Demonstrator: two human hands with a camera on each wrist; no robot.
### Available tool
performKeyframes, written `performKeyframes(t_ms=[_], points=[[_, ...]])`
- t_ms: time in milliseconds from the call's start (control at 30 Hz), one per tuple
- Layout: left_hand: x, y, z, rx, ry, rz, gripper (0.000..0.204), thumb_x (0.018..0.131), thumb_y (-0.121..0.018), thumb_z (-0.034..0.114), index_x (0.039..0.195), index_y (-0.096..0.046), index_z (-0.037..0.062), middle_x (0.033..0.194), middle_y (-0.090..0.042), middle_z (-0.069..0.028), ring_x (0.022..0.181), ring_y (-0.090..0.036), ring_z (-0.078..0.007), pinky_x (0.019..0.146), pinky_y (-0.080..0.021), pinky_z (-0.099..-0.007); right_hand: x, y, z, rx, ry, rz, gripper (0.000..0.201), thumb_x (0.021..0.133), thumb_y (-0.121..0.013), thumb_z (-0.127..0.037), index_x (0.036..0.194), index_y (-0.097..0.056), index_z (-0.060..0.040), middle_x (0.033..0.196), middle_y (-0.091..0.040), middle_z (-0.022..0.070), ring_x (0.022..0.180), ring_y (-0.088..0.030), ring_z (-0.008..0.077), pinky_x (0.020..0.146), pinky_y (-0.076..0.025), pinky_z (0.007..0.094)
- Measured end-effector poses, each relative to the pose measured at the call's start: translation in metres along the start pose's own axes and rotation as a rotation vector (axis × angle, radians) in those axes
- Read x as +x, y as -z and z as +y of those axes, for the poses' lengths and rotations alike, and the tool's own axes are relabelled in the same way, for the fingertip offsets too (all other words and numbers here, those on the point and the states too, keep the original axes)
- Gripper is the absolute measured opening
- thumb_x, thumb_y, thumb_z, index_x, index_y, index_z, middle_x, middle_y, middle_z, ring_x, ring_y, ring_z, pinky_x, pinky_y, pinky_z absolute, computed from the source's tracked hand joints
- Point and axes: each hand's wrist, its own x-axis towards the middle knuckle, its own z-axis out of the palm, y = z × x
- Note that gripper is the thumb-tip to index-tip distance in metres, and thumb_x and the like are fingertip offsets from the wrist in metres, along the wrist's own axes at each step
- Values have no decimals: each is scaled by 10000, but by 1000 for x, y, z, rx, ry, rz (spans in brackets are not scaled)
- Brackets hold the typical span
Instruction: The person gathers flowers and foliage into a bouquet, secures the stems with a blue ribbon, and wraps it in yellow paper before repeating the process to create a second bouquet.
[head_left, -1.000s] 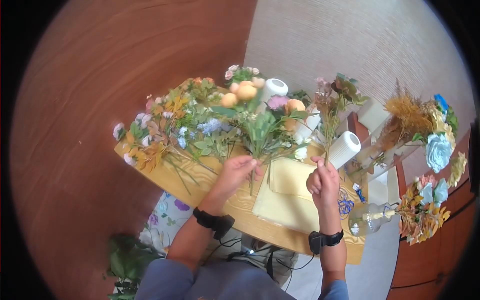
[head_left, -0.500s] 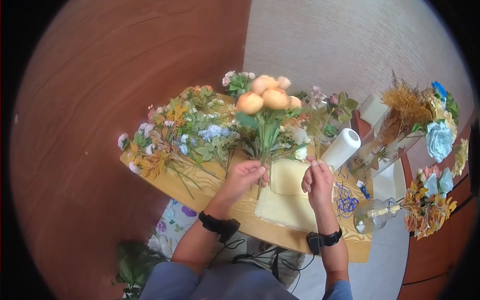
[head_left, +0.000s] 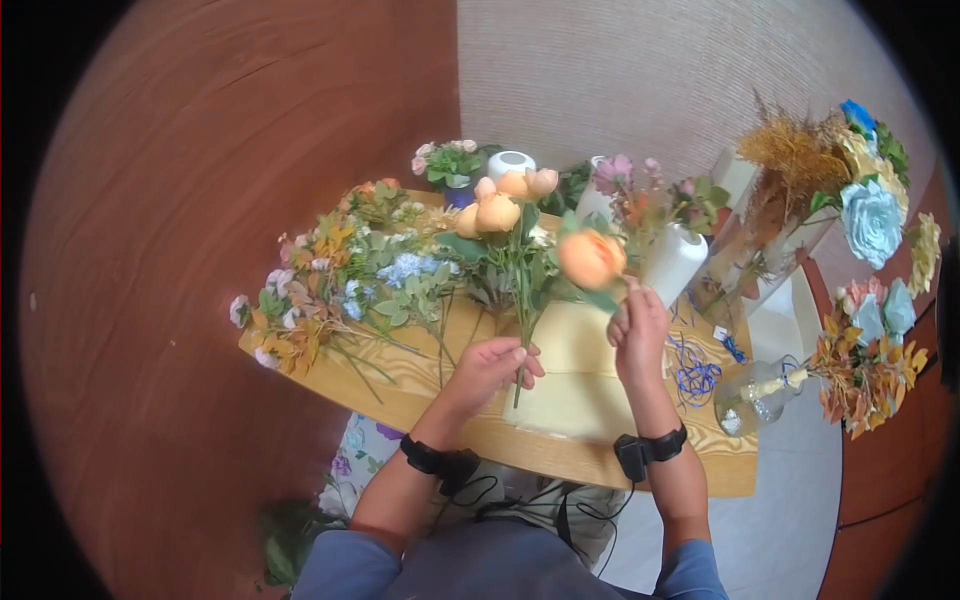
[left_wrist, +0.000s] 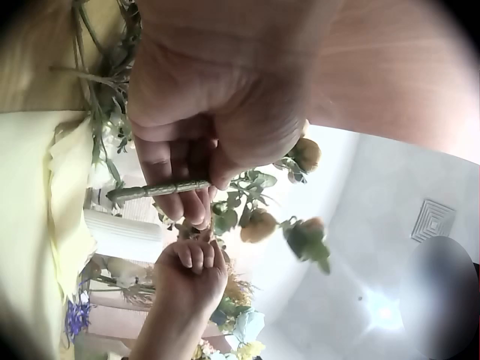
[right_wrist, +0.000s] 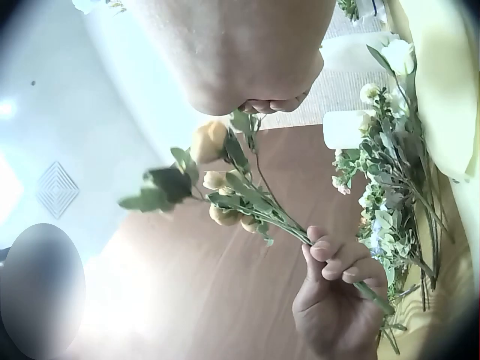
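Note:
My left hand [head_left: 488,374] holds a bunch of orange artificial flowers [head_left: 497,212] upright by its green stem, between thumb and fingers. The cut end of the stem [left_wrist: 154,190] sticks out below the hand in the left wrist view. My right hand [head_left: 640,335] has curled fingers and pinches beside one orange flower [head_left: 592,258], which leans out to the right and is blurred. In the right wrist view, leaves and a thin stalk [right_wrist: 260,165] run from the bunch up to the right fingers [right_wrist: 270,106], whose tips are partly hidden.
Loose flower stems [head_left: 345,265] lie piled on the left of the wooden table [head_left: 470,425]. Pale yellow paper [head_left: 560,400] lies under the hands. Ribbed white vase [head_left: 676,262], blue cord [head_left: 695,375] and glass vase [head_left: 748,398] stand or lie right. Potted pink flowers [head_left: 447,163] stand behind.
The orange bunch has been turned and steadied in my left hand. My right hand has risen a little, and one orange flower now hangs out toward it. The head view has shifted slightly.

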Motion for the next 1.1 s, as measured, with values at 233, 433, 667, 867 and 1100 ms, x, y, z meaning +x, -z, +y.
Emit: performKeyframes(t_ms=[233, 433, 667, 867, 1100], points=[[4, 64, 47, 92, -168, 445, 189, 966, -517, 147, 1008, -612, -10, 825, -664, -66, 572, -510, -47, 490, -388, -183, -9, 4, -7, -75, 40, -41, 255, 982, -510, -240, 1064, -551, -2, 535, -358, -43, 413, -295, 38, 369, -246, 202], [5, 111, 80, 103, -247, 708, 150, 939, -567, 138, 932, -631, 2, 696, -604, -11, 450, -392, -27, 367, -277, -191, -18, 2, 0, -126, 5, -104, 248, 982, -501, -210, 1102, -531, 5, 556, -325, -61, 426, -273, 23, 380, -219, 199], [39, 146, 51, 535, -385, 926, 185, 858, -674, 162, 824, -646, -17, 647, -632, -17, 533, -529, -73, 515, -407, -232, -24, 8, 11, -196, 15, -104, 285, 982, -509, -241, 1099, -566, 12, 530, -368, -46, 417, -298, 32, 382, -252, 203], [56, 175, 14, 937, -101, 984, 215, 734, -718, 195, 705, -645, -5, 644, -645, -152, 604, -634, -270, 611, -487, -362, -31, 6, 7, -207, 46, -141, 315, 1006, -426, -237, 1097, -548, 40, 489, -340, -43, 391, -286, 52, 374, -239, 223], [47, 181, 4, 867, 12, 940, 216, 682, -732, 195, 696, -654, -5, 654, -625, -186, 641, -624, -326, 618, -486, -384, -29, 9, 17, -262, 73, -197, 369, 1012, -399, -255, 1153, -545, 53, 491, -359, -32, 398, -291, 52, 380, -252, 217]])
